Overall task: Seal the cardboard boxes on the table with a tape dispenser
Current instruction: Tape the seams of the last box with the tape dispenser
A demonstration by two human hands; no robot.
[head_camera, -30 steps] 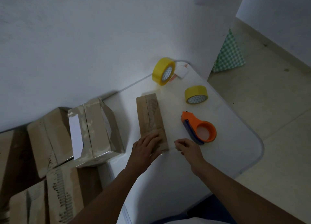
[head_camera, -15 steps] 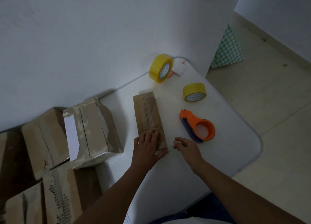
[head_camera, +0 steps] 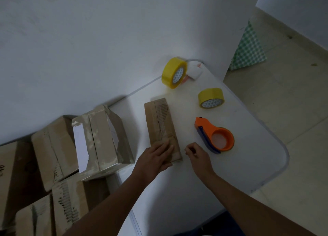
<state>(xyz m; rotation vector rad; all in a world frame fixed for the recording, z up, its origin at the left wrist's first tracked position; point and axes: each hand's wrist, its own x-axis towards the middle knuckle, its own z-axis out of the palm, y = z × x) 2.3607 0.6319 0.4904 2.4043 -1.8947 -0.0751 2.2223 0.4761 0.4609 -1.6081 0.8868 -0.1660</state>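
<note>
A flat cardboard box [head_camera: 162, 129] is laid on the white table [head_camera: 248, 164], and its near end is pressed down by the left hand [head_camera: 156, 157] with straight fingers, nothing being held in that grip. The right hand [head_camera: 197, 155] is kept just beside the box's near corner, its fingers curled, though whether anything is pinched in its grip cannot be told. The orange tape dispenser [head_camera: 215, 135] is left near that hand, untouched, with two yellow tape rolls [head_camera: 174, 72] set farther back.
</note>
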